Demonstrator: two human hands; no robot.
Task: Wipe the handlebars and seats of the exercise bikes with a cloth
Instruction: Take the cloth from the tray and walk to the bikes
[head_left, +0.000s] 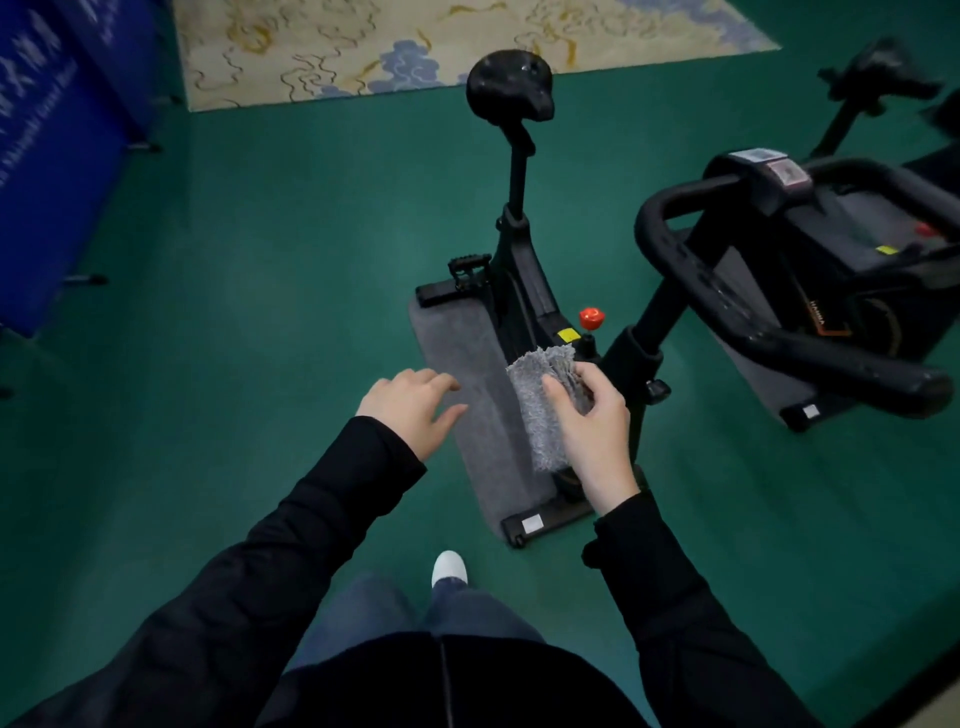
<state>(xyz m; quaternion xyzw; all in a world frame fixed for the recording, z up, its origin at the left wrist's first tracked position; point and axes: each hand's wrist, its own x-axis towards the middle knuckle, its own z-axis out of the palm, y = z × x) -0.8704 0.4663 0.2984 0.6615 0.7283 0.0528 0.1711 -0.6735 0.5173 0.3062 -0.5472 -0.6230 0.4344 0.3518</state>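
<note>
Head view, looking down at the person's two hands above a green floor (260, 322). The right hand (592, 421) was closed on a grey cloth (540, 400), pinched between thumb and fingers, the cloth hanging folded below the grip and touching no part of either machine. The left hand (413, 405) was empty, its fingers spread and loosely extended toward the cloth but apart from it. Directly ahead stood the nearer exercise bike (519, 291) on a grey mat (467, 374), its seat (506, 88) at the far end on an upright post, well apart from both hands; its handlebars (779, 312) curved off to the right, nearer the cloth but likewise untouched. A second exercise bike (857, 249) stood behind these bars, with its own seat (883, 70) at the upper right. No wet streak or other mark on any surface showed whether wiping had taken place; the dim light made this hard to judge. As far as could be read, the cloth was in hand and being readied, while both seats and both sets of bars may all have remained to be wiped.
</note>
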